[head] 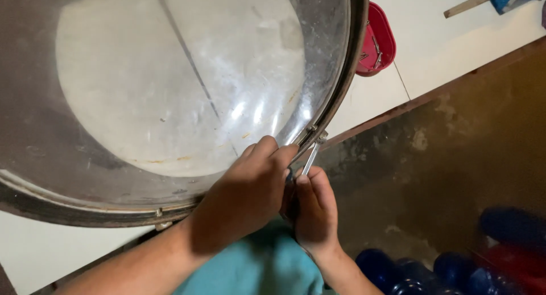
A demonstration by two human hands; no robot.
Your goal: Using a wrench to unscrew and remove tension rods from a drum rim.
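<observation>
- Metal-rimmed drum [170, 84] with a clear skin fills the head view's upper left, its rim tilted toward the person.
- Left hand [244, 195]: fingers curled shut over the rim beside a tension lug [316, 137].
- Right hand [314, 210]: closed around a slim metal rod [310, 158] seated at the lug.
- Keep the rod square to the lug; brace the rim firmly.

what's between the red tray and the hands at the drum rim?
Head view: only pale floor tile along the drum rim's curved edge lies between the red tray and the left hand and right hand; nothing loose there.
</observation>
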